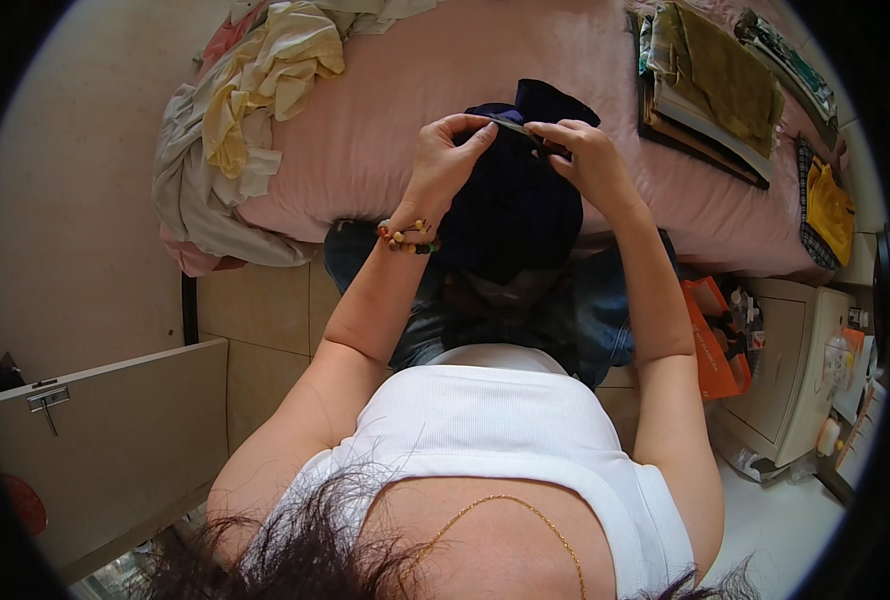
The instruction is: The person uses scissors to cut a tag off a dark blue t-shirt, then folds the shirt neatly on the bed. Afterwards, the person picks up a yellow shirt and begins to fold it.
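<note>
Forearms raised from the lower edge, bent at the elbows. Left hand (443, 160) and right hand (585, 155) close together, both pinched on the top edge of a dark navy garment (513, 205) hanging over the lap. Beyond, pink bed (385, 150): crumpled clothes heap (255, 90) left, folded stack (715, 90) right.

Both forearms reach forward from the near edge, elbows bent. The left hand (447, 152) and right hand (587, 152) meet at the far end, fingers curled in a pinch.
</note>
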Available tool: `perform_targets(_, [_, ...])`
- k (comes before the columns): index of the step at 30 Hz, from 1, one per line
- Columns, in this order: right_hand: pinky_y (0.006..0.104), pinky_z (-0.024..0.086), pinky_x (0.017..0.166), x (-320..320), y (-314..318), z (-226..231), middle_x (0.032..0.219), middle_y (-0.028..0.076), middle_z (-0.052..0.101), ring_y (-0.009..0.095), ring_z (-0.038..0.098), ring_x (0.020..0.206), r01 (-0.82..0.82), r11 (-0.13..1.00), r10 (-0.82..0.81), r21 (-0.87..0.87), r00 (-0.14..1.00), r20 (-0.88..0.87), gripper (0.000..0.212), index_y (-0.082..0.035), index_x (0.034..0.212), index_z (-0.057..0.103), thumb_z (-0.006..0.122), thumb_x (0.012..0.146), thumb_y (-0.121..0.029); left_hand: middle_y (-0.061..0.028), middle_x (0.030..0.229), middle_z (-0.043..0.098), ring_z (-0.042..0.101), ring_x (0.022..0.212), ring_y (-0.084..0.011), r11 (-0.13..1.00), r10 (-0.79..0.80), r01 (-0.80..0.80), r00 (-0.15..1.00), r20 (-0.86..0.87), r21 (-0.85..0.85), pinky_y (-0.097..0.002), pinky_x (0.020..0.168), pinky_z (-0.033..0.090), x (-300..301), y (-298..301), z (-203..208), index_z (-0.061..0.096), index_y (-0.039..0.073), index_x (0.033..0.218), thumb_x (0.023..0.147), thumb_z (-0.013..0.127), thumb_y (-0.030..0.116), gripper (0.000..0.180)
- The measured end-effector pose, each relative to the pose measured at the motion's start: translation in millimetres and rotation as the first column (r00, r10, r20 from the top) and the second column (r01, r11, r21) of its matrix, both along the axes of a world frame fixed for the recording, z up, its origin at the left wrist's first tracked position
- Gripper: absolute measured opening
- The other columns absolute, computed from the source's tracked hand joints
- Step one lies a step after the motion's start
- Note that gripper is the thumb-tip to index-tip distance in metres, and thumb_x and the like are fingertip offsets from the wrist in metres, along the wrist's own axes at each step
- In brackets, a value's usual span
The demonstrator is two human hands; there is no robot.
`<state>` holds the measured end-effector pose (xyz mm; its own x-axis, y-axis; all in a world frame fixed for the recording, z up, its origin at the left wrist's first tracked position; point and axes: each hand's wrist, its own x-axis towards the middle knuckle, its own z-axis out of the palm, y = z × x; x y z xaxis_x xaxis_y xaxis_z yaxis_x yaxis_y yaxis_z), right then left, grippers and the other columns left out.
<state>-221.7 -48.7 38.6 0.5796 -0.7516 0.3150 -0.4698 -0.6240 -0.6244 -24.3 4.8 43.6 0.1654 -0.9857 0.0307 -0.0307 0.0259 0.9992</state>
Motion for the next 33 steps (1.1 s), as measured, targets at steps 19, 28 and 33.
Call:
perform_targets(19, [0.0363,0.049,0.073,-1.8,2.5,1.4,0.084,0.009,0.061,0.027,0.06,0.082,0.011,0.999,-0.012,-0.04,0.999,-0.036,0.045,-0.016,0.112,0.061,0.065,0.07,0.0,-0.0028,0.083,0.064,0.058,0.076,-0.0074,1.0,0.008,-0.008,1.0,0.01,0.004,-0.0177,0.068,0.045,0.2,-0.1,-0.6,0.066,-0.002,0.094,0.082,0.068,0.012,0.019])
perform_targets(28, [0.0358,0.049,0.072,-1.0,1.9,2.9,0.084,0.009,0.061,0.027,0.06,0.081,0.006,0.999,-0.008,-0.04,0.999,-0.049,0.044,-0.016,0.112,0.061,0.065,0.071,-0.001,-0.0028,0.083,0.064,0.058,0.076,-0.0074,1.0,-0.003,0.003,1.0,0.013,0.001,-0.0176,0.068,0.046,1.2,-0.8,-2.4,0.066,-0.002,0.094,0.082,0.068,0.012,0.019])
perform_targets(33, [0.036,0.049,0.072,-2.0,2.1,2.0,0.086,0.009,0.061,0.028,0.06,0.081,0.008,1.0,-0.008,-0.009,0.999,-0.044,0.044,-0.016,0.112,0.061,0.065,0.071,-0.001,-0.0027,0.083,0.064,0.058,0.076,-0.0073,1.0,-0.006,0.006,1.0,0.008,0.012,-0.0175,0.067,0.045,0.7,-1.0,-1.5,0.066,-0.002,0.094,0.082,0.068,0.012,0.019])
